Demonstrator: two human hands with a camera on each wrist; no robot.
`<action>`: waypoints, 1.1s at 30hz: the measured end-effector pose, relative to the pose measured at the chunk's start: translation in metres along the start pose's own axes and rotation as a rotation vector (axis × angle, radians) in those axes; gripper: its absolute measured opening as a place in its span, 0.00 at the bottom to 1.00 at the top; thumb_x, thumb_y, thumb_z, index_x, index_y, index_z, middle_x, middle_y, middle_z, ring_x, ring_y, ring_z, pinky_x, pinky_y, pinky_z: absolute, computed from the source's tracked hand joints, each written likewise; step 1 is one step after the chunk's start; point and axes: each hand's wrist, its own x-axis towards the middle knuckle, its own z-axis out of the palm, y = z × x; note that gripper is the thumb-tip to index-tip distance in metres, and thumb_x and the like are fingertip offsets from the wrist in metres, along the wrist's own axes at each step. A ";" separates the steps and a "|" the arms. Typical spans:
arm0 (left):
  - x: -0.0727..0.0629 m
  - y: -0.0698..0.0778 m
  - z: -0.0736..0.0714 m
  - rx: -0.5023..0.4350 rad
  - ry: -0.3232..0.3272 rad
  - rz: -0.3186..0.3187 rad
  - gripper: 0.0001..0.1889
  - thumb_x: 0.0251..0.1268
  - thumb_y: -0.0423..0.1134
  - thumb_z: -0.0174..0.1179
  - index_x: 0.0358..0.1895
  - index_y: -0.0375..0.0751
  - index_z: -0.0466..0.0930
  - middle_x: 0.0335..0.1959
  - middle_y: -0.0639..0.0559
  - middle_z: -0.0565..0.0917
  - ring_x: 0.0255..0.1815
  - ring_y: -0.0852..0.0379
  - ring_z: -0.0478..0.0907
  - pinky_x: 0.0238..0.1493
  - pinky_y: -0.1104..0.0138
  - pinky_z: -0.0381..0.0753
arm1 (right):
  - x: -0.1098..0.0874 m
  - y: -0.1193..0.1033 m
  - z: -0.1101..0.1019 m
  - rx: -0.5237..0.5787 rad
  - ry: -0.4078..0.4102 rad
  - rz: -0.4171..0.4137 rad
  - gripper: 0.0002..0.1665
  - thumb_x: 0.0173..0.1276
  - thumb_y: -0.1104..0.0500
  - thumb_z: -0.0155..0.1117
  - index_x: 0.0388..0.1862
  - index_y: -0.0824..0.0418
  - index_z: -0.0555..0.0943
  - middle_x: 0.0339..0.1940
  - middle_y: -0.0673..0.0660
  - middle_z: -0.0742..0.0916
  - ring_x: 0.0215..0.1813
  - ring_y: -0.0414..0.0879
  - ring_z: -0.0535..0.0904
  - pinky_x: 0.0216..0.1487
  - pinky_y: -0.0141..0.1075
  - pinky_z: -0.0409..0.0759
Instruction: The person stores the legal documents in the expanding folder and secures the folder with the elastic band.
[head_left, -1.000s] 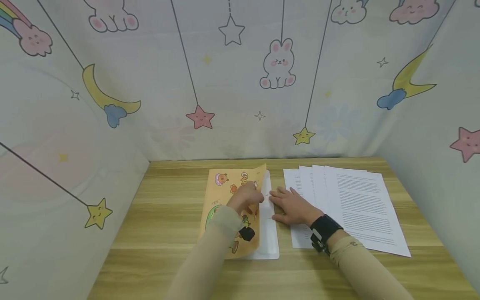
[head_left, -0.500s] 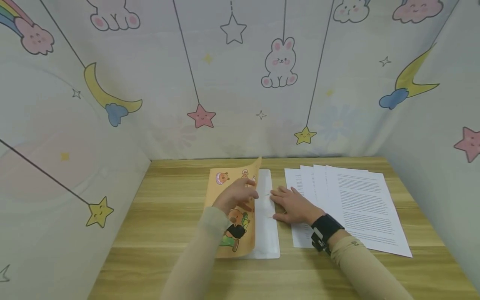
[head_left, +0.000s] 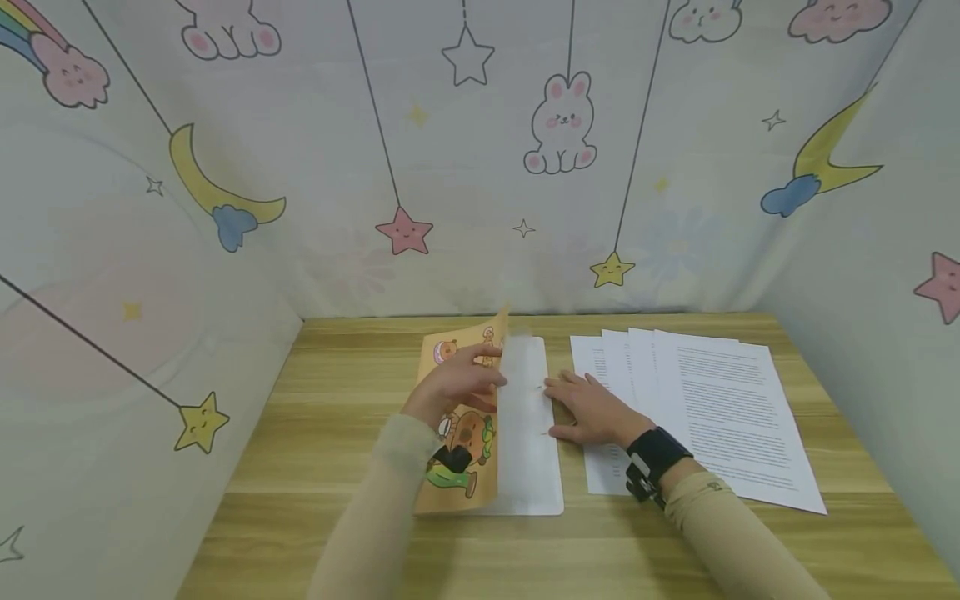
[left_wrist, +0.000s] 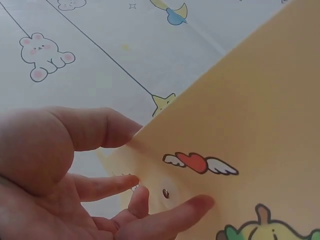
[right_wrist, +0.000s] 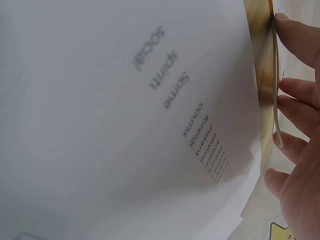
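Observation:
An orange booklet-like folder (head_left: 459, 467) with cartoon capybara prints lies on the table, its cover lifted along the right side. My left hand (head_left: 457, 379) pinches that raised cover; in the left wrist view the thumb (left_wrist: 112, 127) reaches behind its edge while other fingers lie against the printed face. A white inner sheet (head_left: 528, 467) shows below the cover. My right hand (head_left: 592, 410) lies flat with its fingertips touching the folder's right edge, where small thin pins stick out. In the right wrist view the fingers (right_wrist: 300, 112) meet that thin edge.
Several printed paper sheets (head_left: 738, 417) lie fanned out at the right, partly under the right wrist. The wooden table (head_left: 322, 417) ends at white curtains (head_left: 465, 183) with cartoon animals and stars on the back and both sides.
The left hand has moved left and a little away from me, lifting the folder's cover further and baring more of the white inside. The right hand has stayed in place.

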 end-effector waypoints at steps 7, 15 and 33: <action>-0.008 -0.001 -0.012 -0.046 -0.024 0.043 0.35 0.72 0.34 0.64 0.80 0.44 0.64 0.73 0.33 0.70 0.67 0.32 0.76 0.48 0.52 0.89 | -0.007 -0.001 -0.004 0.024 0.014 -0.014 0.44 0.72 0.39 0.70 0.77 0.63 0.73 0.80 0.62 0.72 0.83 0.66 0.59 0.79 0.66 0.55; -0.008 -0.005 -0.025 -0.118 -0.050 0.078 0.36 0.73 0.29 0.63 0.81 0.43 0.62 0.59 0.39 0.75 0.31 0.58 0.76 0.44 0.53 0.89 | -0.009 -0.001 -0.005 0.014 0.021 -0.031 0.44 0.72 0.39 0.70 0.76 0.64 0.74 0.81 0.62 0.72 0.83 0.66 0.58 0.79 0.65 0.55; -0.015 -0.010 -0.034 -0.191 -0.069 0.109 0.36 0.76 0.30 0.61 0.83 0.45 0.59 0.82 0.32 0.55 0.32 0.58 0.74 0.42 0.59 0.87 | -0.016 0.001 -0.012 -0.027 0.090 -0.046 0.43 0.72 0.37 0.67 0.75 0.63 0.75 0.79 0.65 0.74 0.82 0.69 0.60 0.77 0.69 0.57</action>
